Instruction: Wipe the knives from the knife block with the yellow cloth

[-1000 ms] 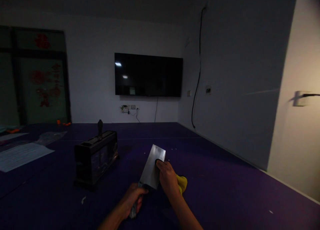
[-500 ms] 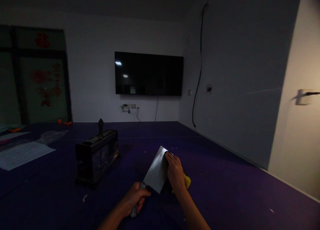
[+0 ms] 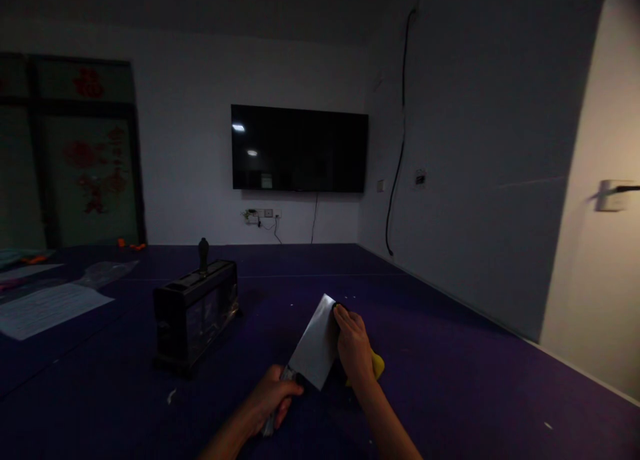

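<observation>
A cleaver (image 3: 314, 345) with a broad, shiny blade is tilted above the purple table. My left hand (image 3: 273, 397) is wrapped around its handle, which shows pale and glossy below the fist. Closed fingers of my right hand (image 3: 354, 343) press at the blade's right edge, close to its far corner. Something dark shows at those fingertips, too hidden to name. Behind the right wrist is a yellow object (image 3: 377, 365), mostly covered, perhaps a cloth or sponge.
A black knife block (image 3: 195, 313) with a dark handle standing up from its top is to the left. Farther left lie a printed sheet (image 3: 55, 310) and a clear plastic bag (image 3: 107, 272). White scraps (image 3: 171, 397) dot the purple table (image 3: 450, 380). A wall runs along the right.
The view has shifted very slightly. Both hands keep nearly the same hold and position on the cleaver, with no clear movement along the blade.
</observation>
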`<state>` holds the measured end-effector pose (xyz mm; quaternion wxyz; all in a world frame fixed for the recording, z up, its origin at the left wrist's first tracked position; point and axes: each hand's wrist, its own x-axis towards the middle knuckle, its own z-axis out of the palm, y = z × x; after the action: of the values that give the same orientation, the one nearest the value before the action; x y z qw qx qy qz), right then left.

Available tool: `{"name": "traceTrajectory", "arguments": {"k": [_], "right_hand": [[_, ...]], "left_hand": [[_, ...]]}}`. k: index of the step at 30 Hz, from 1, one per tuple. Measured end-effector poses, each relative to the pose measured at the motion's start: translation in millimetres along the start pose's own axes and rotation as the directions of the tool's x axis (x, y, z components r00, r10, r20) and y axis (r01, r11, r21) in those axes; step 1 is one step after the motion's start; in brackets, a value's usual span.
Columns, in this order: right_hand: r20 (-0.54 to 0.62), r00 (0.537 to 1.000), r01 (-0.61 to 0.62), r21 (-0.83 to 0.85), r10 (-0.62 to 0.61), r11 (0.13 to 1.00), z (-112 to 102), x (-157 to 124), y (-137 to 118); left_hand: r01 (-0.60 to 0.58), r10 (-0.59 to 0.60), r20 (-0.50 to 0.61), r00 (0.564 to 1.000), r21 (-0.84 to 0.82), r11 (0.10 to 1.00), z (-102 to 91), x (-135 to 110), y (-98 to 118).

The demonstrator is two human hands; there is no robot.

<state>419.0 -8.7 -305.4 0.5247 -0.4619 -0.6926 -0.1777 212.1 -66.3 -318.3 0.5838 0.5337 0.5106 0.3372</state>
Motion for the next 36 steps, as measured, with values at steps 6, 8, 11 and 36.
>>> {"name": "traceTrajectory", "arguments": {"k": [6, 8, 11, 36], "right_hand": [[0.058, 0.998, 0.013, -0.023, -0.011, 1.000, 5, -3, -5], [0.073, 0.997, 0.014, -0.011, -0.013, 1.000, 7, -4, -8], [0.098, 0.995, 0.016, 0.009, -0.017, 1.000, 8, -4, -16], [0.512, 0.833, 0.127, 0.197, -0.212, 0.972, -1, -2, -78]], "left_hand": [[0.003, -0.003, -0.011, 1.000, -0.011, 1.000, 1.6, -3, 3], [0.008, -0.008, -0.007, 1.000, -0.009, 1.000, 1.6, -4, 4], [-0.002, 0.002, -0.006, 1.000, -0.018, 1.000, 0.8, -2, 3], [-0.044, 0.004, -0.149, 0.989, -0.267, 0.963, -3.8, 13, -3]]}}
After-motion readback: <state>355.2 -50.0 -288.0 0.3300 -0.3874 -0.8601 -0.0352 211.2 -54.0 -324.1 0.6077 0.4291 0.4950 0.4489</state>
